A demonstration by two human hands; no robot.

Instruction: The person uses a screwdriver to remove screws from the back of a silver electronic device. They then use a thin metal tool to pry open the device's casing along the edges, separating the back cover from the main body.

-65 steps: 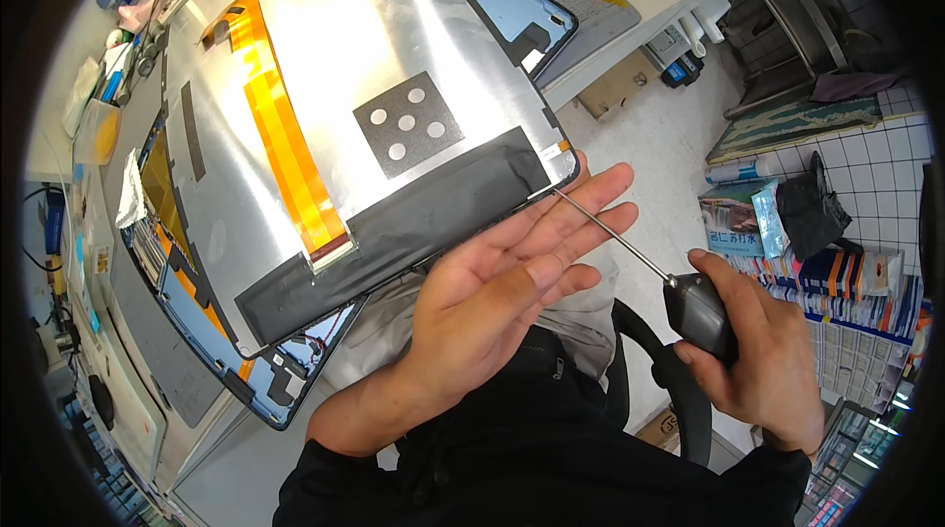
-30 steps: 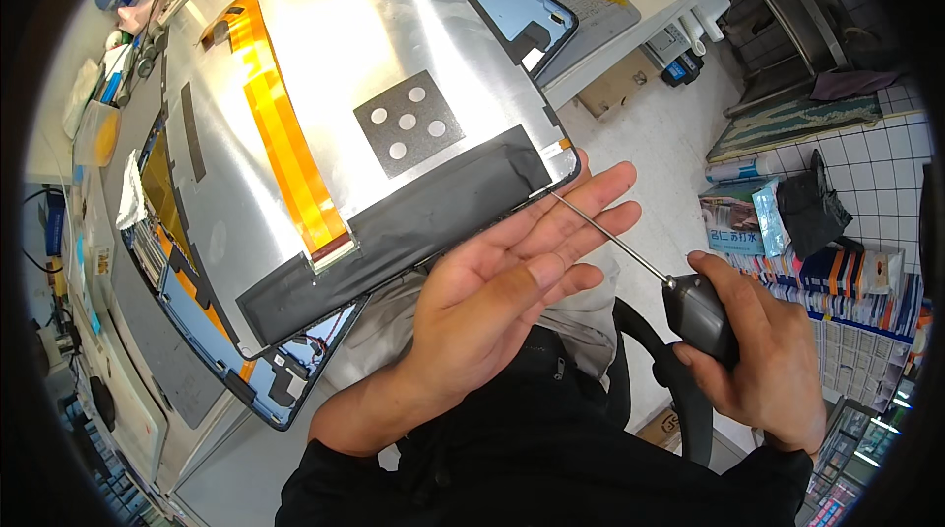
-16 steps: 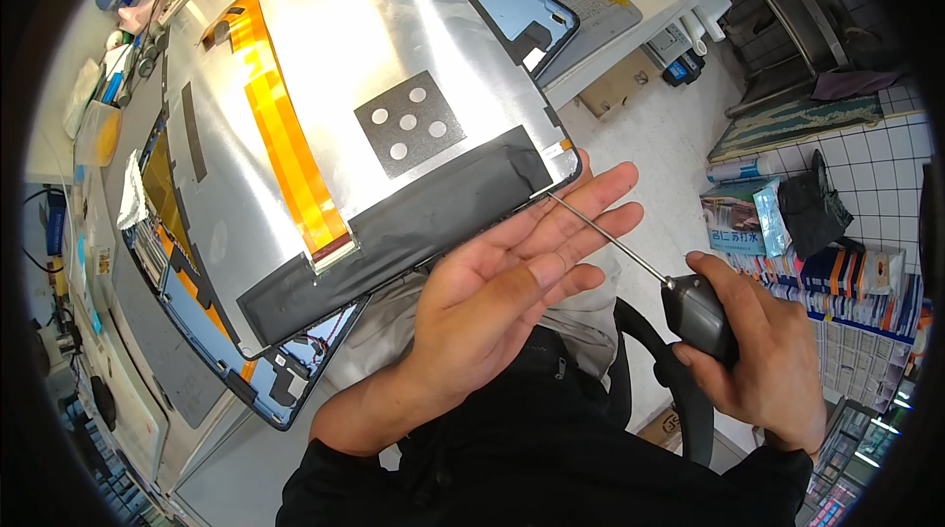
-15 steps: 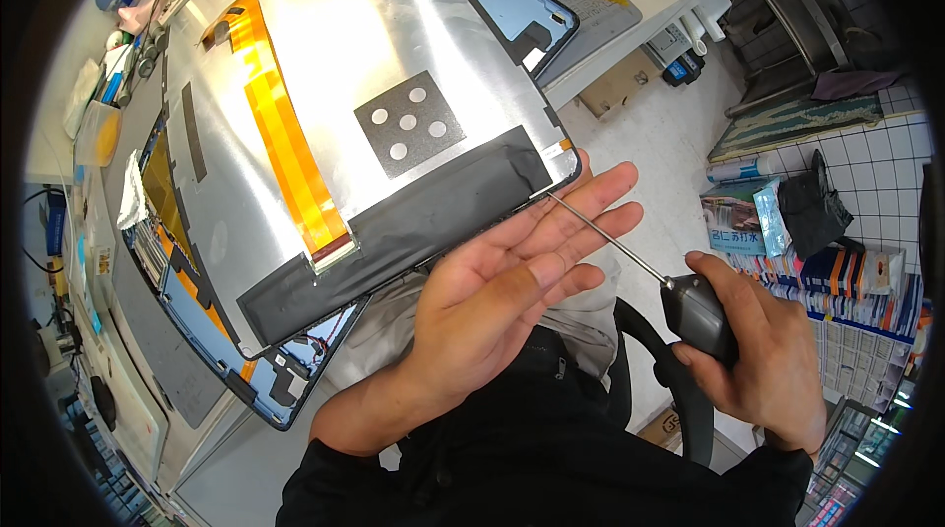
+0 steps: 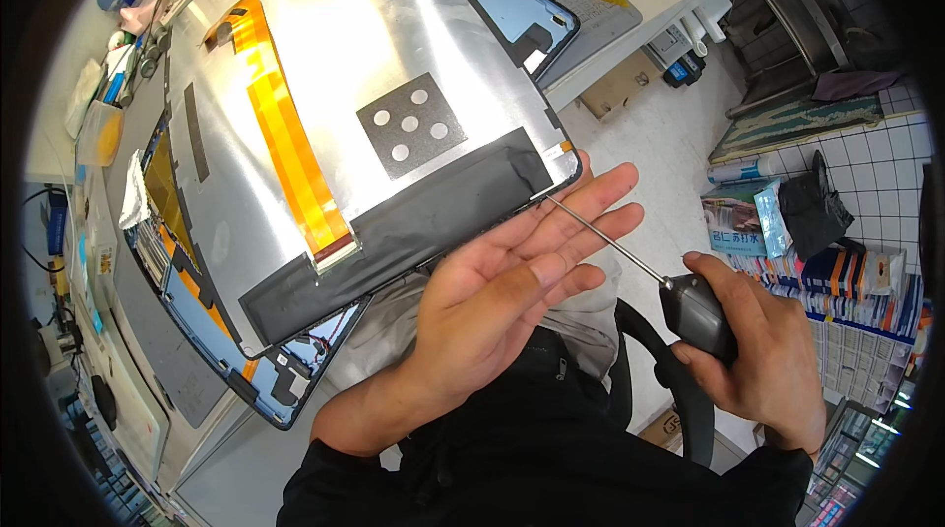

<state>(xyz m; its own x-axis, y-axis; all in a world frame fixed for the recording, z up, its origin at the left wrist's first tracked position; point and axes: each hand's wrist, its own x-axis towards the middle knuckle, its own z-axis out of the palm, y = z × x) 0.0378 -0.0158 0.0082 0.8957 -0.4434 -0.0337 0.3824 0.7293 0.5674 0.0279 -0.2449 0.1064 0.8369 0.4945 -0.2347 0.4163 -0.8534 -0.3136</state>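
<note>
A large silver metal-backed display panel (image 5: 325,84) lies face down, with an orange ribbon cable (image 5: 281,133) along it and a black tape strip (image 5: 404,242) on its near edge. Under it shows the blue inner side of a tablet-like housing (image 5: 285,384). My left hand (image 5: 502,301), palm up and fingers stretched out, sits at the panel's near right corner, with some fingertips partly behind the edge. In my right hand (image 5: 768,350) is a black-handled screwdriver (image 5: 694,315). Its thin metal shaft reaches the panel edge by the end of the black tape, above my left fingers.
A grey mat (image 5: 187,360) lies beneath the device on the bench. Tools and a clear container (image 5: 101,133) crowd the far left. On the right are a chair armrest (image 5: 694,399), a cardboard box (image 5: 620,84) and shelves of packaged items (image 5: 847,281).
The panel has shifted very slightly to the right. Both hands and the screwdriver stay almost where they were.
</note>
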